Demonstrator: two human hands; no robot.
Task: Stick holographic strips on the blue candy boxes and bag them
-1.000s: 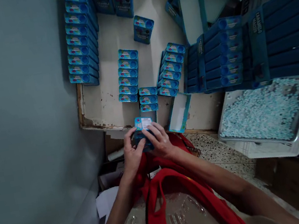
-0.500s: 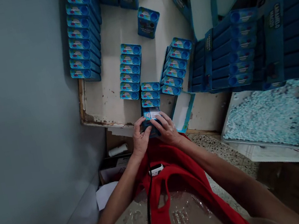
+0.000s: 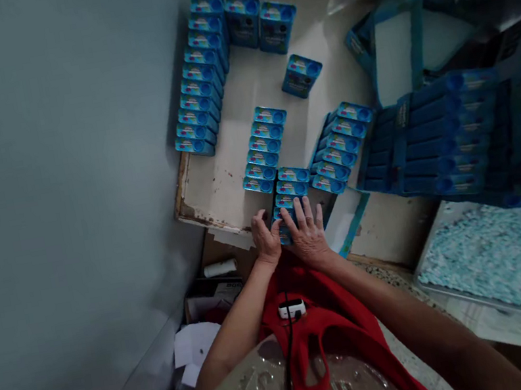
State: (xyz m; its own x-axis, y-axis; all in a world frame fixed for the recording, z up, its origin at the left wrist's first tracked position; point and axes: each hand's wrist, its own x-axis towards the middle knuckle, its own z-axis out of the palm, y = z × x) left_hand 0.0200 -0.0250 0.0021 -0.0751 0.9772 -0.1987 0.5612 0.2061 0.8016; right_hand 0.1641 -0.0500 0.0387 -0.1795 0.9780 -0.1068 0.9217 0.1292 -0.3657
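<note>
Both hands rest at the near edge of a worn white table (image 3: pixel 223 184). Between them sits a small blue box (image 3: pixel 285 236), pushed up against the near end of a short row of blue boxes (image 3: pixel 291 183). My left hand (image 3: pixel 265 239) is curled against the box's left side. My right hand (image 3: pixel 309 232) lies over its top and right side with fingers stretched forward, hiding most of the box.
More rows of blue boxes stand on the table: one along the grey wall (image 3: pixel 199 92), a middle row (image 3: pixel 265 147), a right row (image 3: pixel 339 148) and a single box (image 3: pixel 300 75). Flattened blue cartons (image 3: pixel 430 133) lie right. A tray of pale blue candies (image 3: pixel 501 261) sits lower right.
Both hands carried the small blue box forward from my lap to the table edge and set it against the short row. My right hand's fingers flattened over it.
</note>
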